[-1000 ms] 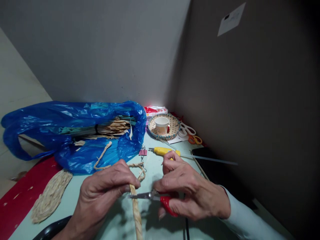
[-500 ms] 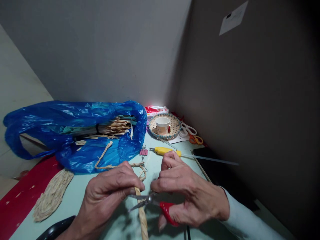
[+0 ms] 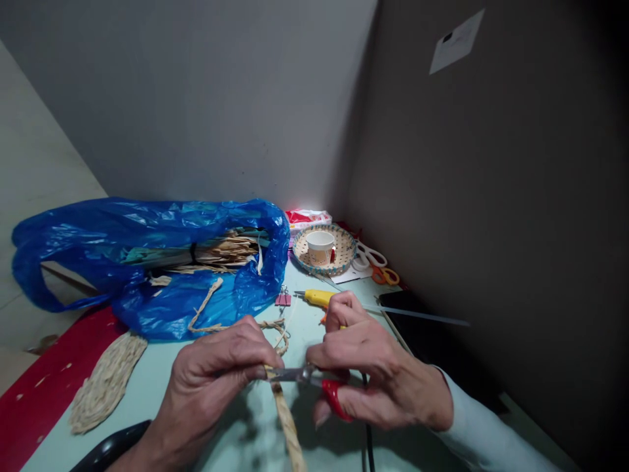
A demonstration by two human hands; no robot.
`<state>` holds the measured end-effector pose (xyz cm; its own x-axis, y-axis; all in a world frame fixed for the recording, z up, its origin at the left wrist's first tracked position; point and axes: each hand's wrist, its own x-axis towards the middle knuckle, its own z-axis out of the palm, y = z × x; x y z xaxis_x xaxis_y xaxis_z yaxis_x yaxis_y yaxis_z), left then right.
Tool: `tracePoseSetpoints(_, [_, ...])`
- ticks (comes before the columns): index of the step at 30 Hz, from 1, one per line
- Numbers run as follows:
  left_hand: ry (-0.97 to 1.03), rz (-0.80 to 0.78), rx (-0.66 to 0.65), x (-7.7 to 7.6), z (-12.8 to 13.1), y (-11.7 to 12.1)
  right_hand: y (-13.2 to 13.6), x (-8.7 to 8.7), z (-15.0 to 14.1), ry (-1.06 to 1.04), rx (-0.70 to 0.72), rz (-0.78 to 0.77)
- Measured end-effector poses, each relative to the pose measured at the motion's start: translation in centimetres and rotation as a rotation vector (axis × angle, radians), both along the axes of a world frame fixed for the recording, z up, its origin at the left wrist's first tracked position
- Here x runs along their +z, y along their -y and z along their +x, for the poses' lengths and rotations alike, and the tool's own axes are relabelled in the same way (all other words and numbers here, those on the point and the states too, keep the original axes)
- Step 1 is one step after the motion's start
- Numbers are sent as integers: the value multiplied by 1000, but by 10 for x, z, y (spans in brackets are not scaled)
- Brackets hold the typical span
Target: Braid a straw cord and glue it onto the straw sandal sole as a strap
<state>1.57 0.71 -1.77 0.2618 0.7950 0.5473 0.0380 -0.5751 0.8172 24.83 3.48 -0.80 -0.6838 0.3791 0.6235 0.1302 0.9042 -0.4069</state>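
no lettering is legible, even on the wall paper [image 3: 458, 43].

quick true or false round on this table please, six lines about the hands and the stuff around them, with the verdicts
1. The right hand holds the red-handled scissors. True.
2. A cup stands in the woven tray. True.
3. The left hand holds the cup. False: the left hand pinches a twisted strand.
4. The scissors' blades are at the strand, close to the left hand. True.
5. The blue bag is shut. False: the blue bag gapes open, with a bundle showing inside.
6. The yellow glue gun lies in the tray. False: the yellow glue gun lies on the table, partly hidden by the right hand.
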Motion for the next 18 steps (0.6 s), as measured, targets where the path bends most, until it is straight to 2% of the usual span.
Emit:
tracePoseSetpoints(4, [14, 28, 7, 4, 1, 2, -3, 6, 4, -5, -42, -2])
tracePoseSetpoints(11, [-26, 4, 59, 5, -1, 6, -2, 2, 3, 95, 12, -97])
tracePoseSetpoints(14, [-48, -17, 65, 3, -3, 8, -2, 1, 4, 57, -3, -178])
tracePoseSetpoints(18, [-84, -30, 70, 2, -5, 10, -4, 0, 6, -30, -91, -289])
